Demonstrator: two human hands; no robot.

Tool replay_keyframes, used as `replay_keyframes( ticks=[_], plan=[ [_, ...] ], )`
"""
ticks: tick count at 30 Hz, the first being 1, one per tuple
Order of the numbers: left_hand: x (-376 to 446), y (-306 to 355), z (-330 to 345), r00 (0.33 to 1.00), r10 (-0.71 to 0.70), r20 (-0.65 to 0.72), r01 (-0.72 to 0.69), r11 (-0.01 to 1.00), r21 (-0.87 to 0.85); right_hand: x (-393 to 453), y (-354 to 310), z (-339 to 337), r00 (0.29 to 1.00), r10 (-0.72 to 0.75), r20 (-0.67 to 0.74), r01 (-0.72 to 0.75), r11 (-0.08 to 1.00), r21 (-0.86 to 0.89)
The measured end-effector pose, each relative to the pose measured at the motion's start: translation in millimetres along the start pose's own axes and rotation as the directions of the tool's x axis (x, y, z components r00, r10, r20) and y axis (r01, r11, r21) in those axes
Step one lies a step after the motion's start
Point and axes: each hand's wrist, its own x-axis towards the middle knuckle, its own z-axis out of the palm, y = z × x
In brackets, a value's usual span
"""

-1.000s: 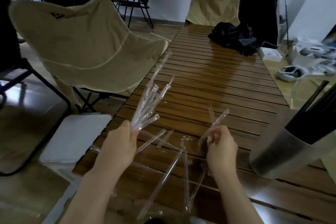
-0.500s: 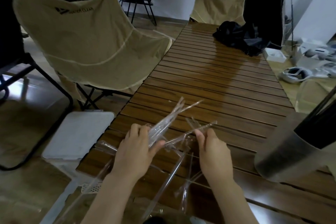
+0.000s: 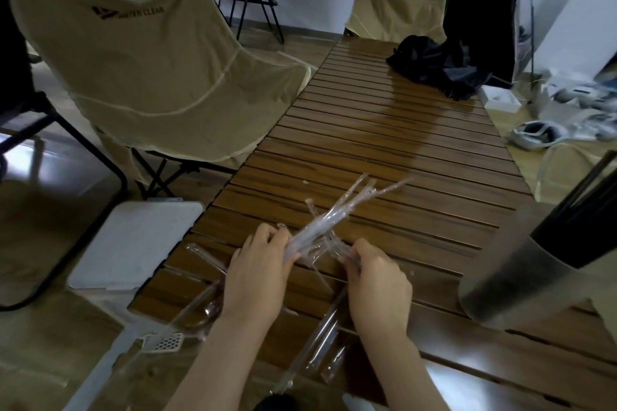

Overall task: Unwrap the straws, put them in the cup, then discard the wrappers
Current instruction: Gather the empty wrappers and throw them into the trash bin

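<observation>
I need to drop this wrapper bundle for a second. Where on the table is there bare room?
The slatted table is bare between the wrapper bundle and the black cloth. Near both hands it is crowded with loose wrappers, and the cup stands right.

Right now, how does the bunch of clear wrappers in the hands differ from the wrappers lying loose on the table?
The held bunch of wrappers is gathered together and lifted off the slatted table, fanning up and away; the loose wrappers lie flat and scattered near the front edge. The left hand grips the bunch and the right hand pinches its crumpled end; nothing touches the loose wrappers. Both are clear, thin plastic sleeves.
</observation>
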Motion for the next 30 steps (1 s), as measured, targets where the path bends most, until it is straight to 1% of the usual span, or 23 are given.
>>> replay_keyframes(
  ticks=[2,3,6,8,12,15,17,19,22,25,27,30],
  plan=[
    [2,2,0,1.0,-0.005,-0.007,0.004,0.999,-0.054,1,2,3,0.999,0.034,-0.032,-0.032,0.999,0.034],
    [4,4,-1,1.0,-0.027,-0.009,0.026,0.994,-0.109,2,3,4,0.997,0.06,-0.049,-0.057,0.997,0.06],
    [8,7,-6,0.993,-0.119,0.001,0.115,0.96,-0.257,7,7,1,0.986,0.139,-0.094,-0.117,0.971,0.209],
    [10,8,-8,0.987,-0.163,0.009,0.158,0.94,-0.303,10,11,-4,0.981,0.186,-0.059,-0.159,0.939,0.306],
    [9,9,-7,0.976,-0.215,0.02,0.209,0.918,-0.336,10,14,-11,0.981,0.185,0.057,-0.193,0.925,0.327],
    [7,13,-2,0.982,-0.172,0.081,0.189,0.933,-0.305,11,13,-18,0.974,0.211,0.088,-0.229,0.895,0.383],
    [5,14,0,0.984,-0.147,0.105,0.167,0.963,-0.211,14,14,-24,0.966,0.239,0.099,-0.259,0.862,0.435],
    [3,16,1,0.989,-0.119,0.09,0.128,0.985,-0.113,14,13,-30,0.96,0.247,0.129,-0.278,0.843,0.46],
    [0,20,4,0.993,-0.106,0.057,0.107,0.994,-0.021,13,13,-32,0.965,0.224,0.133,-0.259,0.882,0.393],
    [0,23,6,0.992,-0.124,0.029,0.124,0.992,-0.005,11,15,-30,0.969,0.211,0.13,-0.244,0.91,0.334],
    [0,24,5,0.99,-0.137,0.031,0.138,0.99,-0.01,12,17,-32,0.965,0.211,0.155,-0.256,0.887,0.386],
    [0,25,4,0.992,-0.124,0.024,0.124,0.992,-0.012,13,18,-36,0.954,0.228,0.193,-0.297,0.796,0.528]
  ],
)
